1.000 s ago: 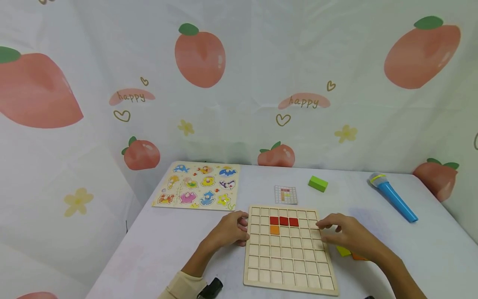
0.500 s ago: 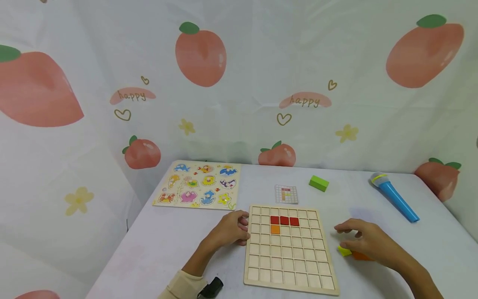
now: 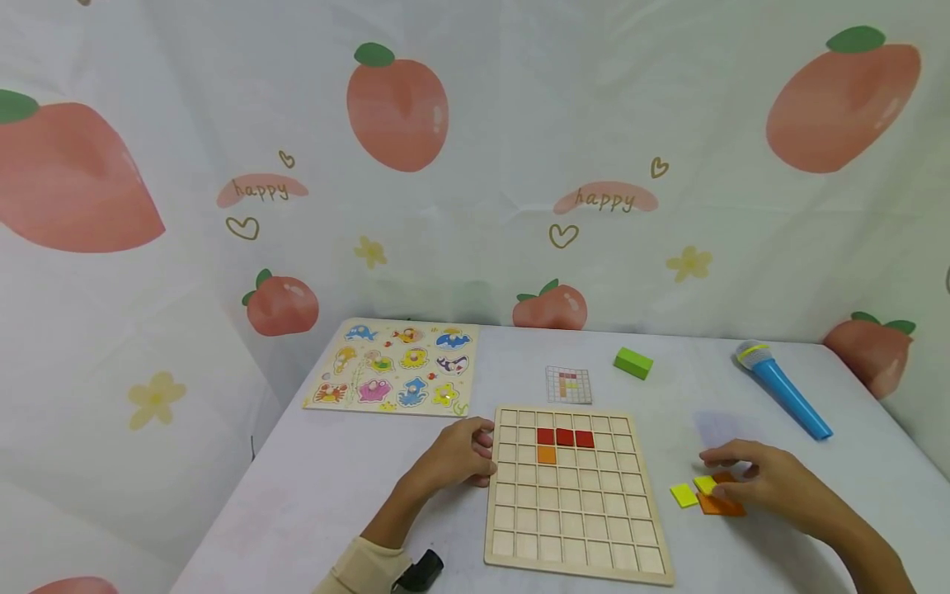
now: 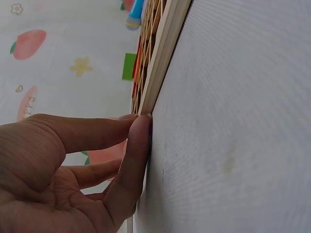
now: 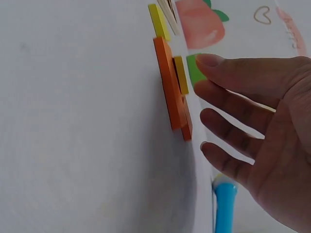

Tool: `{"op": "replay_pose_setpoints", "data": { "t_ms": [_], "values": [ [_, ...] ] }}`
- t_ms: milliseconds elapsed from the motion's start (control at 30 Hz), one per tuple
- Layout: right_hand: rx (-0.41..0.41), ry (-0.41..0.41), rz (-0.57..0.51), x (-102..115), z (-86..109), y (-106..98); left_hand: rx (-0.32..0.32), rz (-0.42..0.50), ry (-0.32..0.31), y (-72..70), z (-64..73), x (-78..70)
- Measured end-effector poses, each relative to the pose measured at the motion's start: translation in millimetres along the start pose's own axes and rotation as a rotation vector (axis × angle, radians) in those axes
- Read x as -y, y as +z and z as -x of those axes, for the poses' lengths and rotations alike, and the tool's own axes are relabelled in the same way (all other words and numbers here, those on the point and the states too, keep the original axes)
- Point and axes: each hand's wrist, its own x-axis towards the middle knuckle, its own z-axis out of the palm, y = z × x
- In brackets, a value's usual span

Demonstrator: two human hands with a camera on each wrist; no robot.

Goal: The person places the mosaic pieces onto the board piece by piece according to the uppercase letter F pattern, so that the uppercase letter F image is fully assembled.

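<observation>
A wooden grid board (image 3: 571,528) lies flat on the table, with three red tiles (image 3: 565,438) in a row and one orange tile (image 3: 546,454) below the leftmost red one. At the board's left edge my left hand (image 3: 453,454) holds on; in the left wrist view its thumb and forefinger meet at the wooden rim (image 4: 163,53). Right of the board, my right hand (image 3: 779,483) hovers over loose pieces, its fingers loosely bent and holding nothing. Those are a yellow tile (image 3: 684,496), another yellow tile (image 5: 181,75) lying on orange pieces (image 5: 167,85), which the hand partly covers.
A small printed grid card (image 3: 569,386) lies behind the board, and a green block (image 3: 633,364) sits to its right. Toward the far right rests a blue toy microphone (image 3: 787,396). A sea-animal knob puzzle (image 3: 393,367) occupies the back left, before a peach-printed cloth.
My right hand has moved right, from the board's right edge to above the loose tiles, uncovering a second yellow tile. The left hand stays at the board's left edge.
</observation>
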Motion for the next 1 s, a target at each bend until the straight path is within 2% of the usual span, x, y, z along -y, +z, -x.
{"op": "replay_pose_setpoints", "data": {
  "t_ms": [400, 800, 1000],
  "values": [
    [0.034, 0.053, -0.024, -17, 1.3, -6, -0.005, 0.017, 0.0, 0.3, 0.9, -1.2],
    [0.028, 0.003, -0.017, -29, 1.9, -6, 0.003, 0.02, -0.002, -0.2, 0.4, -0.6],
    [0.027, 0.005, -0.008, -32, 2.3, -5, 0.006, 0.031, 0.0, -0.3, 0.6, -1.3]
  ]
}}
